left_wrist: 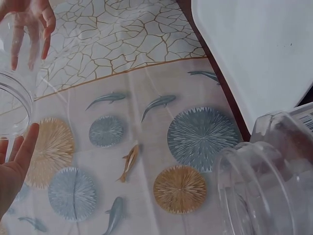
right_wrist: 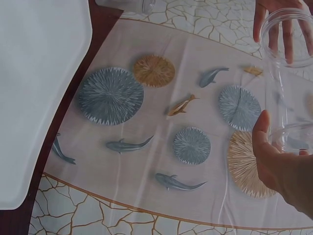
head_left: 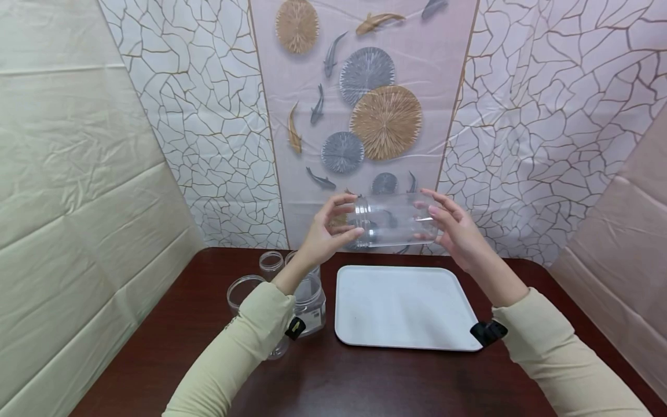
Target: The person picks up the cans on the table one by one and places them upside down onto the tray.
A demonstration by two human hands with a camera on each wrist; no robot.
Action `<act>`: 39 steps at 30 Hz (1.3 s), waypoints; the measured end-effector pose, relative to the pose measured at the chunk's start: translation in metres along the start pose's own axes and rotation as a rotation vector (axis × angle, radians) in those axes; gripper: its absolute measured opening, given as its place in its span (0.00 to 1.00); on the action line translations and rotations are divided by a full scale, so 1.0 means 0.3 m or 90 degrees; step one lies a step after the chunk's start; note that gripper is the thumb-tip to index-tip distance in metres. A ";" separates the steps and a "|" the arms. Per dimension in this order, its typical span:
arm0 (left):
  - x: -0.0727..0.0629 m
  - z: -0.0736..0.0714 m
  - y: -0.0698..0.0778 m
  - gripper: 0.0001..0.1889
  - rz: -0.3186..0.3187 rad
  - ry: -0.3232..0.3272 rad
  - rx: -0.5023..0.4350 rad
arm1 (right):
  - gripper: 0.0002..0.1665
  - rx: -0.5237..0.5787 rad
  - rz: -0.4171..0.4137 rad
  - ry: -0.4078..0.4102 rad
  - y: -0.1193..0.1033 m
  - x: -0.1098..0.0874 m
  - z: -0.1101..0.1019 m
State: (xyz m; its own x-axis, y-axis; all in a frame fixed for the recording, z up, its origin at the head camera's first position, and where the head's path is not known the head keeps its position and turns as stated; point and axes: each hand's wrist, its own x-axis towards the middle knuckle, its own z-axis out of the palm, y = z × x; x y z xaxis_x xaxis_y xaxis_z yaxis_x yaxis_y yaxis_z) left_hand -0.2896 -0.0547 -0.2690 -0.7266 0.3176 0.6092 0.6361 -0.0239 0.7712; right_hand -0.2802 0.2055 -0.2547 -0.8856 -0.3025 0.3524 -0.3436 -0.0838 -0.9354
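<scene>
A clear, wide-mouthed jar (head_left: 393, 220) is held sideways in the air above the back of the white tray, its threaded neck pointing left. My left hand (head_left: 324, 233) grips the neck end, thumb below and fingers above. At the base end, my right hand (head_left: 461, 234) holds the jar with fingers and thumb spread round it. The right wrist view shows the same jar (right_wrist: 281, 93) between both hands. I can see no lid on it.
A white rectangular tray (head_left: 403, 307) lies on the dark red-brown table (head_left: 333, 382). Several clear jars stand left of it, partly hidden by my left arm, including one with a label (head_left: 311, 315). A patterned cloth (head_left: 359, 116) hangs behind the table.
</scene>
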 end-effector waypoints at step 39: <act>-0.193 0.142 -0.310 0.55 -0.199 -0.136 0.406 | 0.30 -0.140 0.030 0.080 0.046 0.008 -0.093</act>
State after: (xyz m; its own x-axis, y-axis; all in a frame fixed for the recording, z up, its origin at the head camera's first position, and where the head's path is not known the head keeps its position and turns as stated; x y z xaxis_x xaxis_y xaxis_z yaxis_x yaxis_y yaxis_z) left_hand -0.2956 -0.0306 -0.3837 -0.8734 0.3990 0.2792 0.4826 0.6322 0.6062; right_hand -0.2957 0.2302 -0.2659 -0.9295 -0.1793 0.3222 -0.3483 0.1401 -0.9268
